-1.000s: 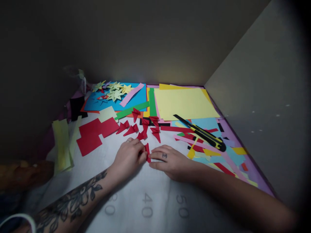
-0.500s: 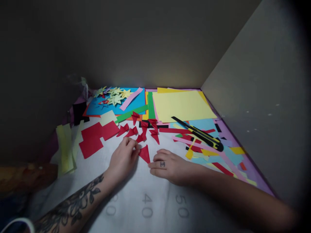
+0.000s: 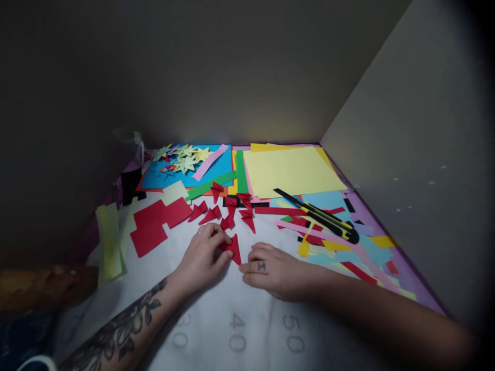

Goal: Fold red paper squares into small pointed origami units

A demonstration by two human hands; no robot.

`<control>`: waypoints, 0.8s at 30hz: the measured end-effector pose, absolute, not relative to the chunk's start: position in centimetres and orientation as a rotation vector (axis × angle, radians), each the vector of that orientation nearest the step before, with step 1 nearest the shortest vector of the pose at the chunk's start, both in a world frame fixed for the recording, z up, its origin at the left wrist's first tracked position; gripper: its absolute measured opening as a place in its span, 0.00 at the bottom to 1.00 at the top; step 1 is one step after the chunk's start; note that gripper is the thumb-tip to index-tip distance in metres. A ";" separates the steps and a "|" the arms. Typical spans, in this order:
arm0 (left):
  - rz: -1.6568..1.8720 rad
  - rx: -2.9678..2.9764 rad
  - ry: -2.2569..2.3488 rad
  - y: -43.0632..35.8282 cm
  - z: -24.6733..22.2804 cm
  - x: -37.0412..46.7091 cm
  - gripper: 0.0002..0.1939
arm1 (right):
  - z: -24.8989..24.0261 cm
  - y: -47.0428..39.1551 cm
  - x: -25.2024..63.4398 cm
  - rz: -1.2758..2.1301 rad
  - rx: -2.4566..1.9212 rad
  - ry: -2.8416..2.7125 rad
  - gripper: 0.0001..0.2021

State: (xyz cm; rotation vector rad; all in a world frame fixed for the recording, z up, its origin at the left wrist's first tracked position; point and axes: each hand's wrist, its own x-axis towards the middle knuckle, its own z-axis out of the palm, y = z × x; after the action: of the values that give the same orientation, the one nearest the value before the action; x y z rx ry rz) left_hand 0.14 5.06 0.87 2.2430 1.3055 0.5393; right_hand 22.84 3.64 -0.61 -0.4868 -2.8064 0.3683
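Observation:
A small red folded paper triangle point(image 3: 235, 250) lies on the white marked sheet, its point turned toward me. My left hand point(image 3: 204, 252) is closed on its left side, the thumb resting over the paper. At the lower tip, the closed fingers of my right hand point(image 3: 273, 270) hold the paper's point; the fingertips are partly hidden. Just beyond my hands lie several finished red folded pieces point(image 3: 231, 204) with pointed tips. Flat red paper squares point(image 3: 149, 234) overlap to the left of my left hand.
A yellow and black utility knife point(image 3: 317, 214) lies on the right, blade out, over coloured paper scraps point(image 3: 340, 247). Behind are pale yellow sheets point(image 3: 292, 172) and a blue sheet point(image 3: 154, 178) bearing paper stars point(image 3: 186, 164). Yellow strips point(image 3: 110, 242) lie left. Walls point(image 3: 402, 129) enclose the table.
My left thumb has moved right and onto the red triangle, covering part of its left side. My right hand stays at the tip. The whole view has shifted slightly.

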 end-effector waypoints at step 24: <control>0.885 1.331 1.131 3.6 -0.1 2.1 0.14 | -1.1 4.1 20.9 0.818 -1.019 -1.939 0.09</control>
State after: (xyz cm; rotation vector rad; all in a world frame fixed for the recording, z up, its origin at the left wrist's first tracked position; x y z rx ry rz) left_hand 2.07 3.57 -0.10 1.3311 1.1312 0.8852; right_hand 20.92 4.11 -1.11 -1.0189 -1.9391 0.8180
